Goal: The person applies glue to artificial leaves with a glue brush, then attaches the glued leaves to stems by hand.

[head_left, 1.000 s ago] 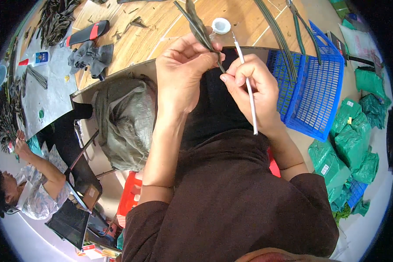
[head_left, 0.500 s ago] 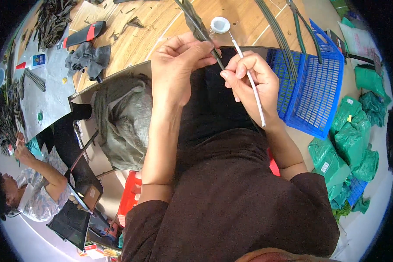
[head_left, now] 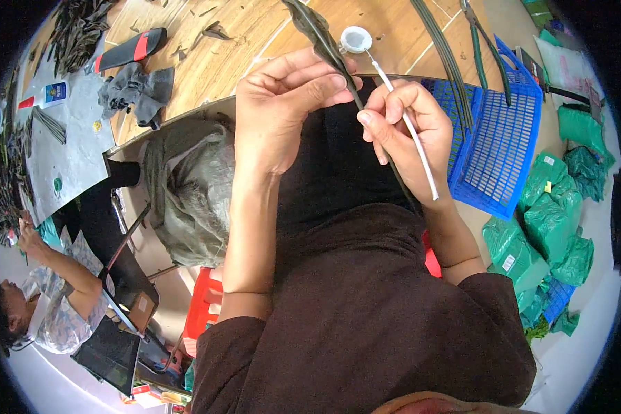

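Left hand [head_left: 279,110] is clamped on a long dark leaf [head_left: 324,41], pinched between thumb and fingers above the near edge of the wooden worktop [head_left: 221,62]; the leaf's tip points toward the far edge, its stem runs down past the right hand. Right hand [head_left: 403,134] is closed around a thin white stick [head_left: 410,127], held like a pen, its far end close to a small white round pot [head_left: 356,38] standing on the worktop just beyond the hands.

A blue mesh basket [head_left: 504,152] sits at the right edge with green stems [head_left: 448,62] lying across it. Green packets [head_left: 552,214] are piled beside it. A grey bag [head_left: 186,186] hangs below the near edge. Another person [head_left: 55,297] works at the left.

Judgement: sound work here calls for a steady leaf, a light stroke along its length, and the stick loaded sparingly from the pot.
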Demonstrator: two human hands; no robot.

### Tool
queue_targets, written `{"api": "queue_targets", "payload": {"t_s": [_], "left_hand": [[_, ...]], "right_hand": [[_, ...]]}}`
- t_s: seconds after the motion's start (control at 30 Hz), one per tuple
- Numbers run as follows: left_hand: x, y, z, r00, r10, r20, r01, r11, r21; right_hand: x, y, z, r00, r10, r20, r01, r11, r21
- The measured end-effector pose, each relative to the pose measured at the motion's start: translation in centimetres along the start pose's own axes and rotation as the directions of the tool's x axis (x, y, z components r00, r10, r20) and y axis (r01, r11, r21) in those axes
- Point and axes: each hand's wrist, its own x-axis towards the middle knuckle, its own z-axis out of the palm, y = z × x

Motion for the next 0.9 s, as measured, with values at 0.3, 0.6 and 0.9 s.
{"api": "queue_targets", "payload": {"t_s": [0.3, 0.6, 0.9], "left_hand": [[0.4, -1.1, 0.6, 0.994, 0.068, -0.087, -0.072, 0.996, -0.044], [0.4, -1.0, -0.3, 0.999, -0.020, -0.048, 0.022, 0.999, 0.040], [0.9, -1.1, -0.2, 0.997, -0.052, -0.059, 0.057, 0.995, 0.083]], "right_hand": [[-0.2, 1.2, 0.8, 0.984, -0.177, 0.022, 0.175, 0.940, -0.292], [0.3, 1.3, 0.4, 0.988, -0.154, 0.014, 0.153, 0.956, -0.250], [0.6, 2.0, -0.2, 0.986, -0.162, 0.029, 0.164, 0.943, -0.289]]}}
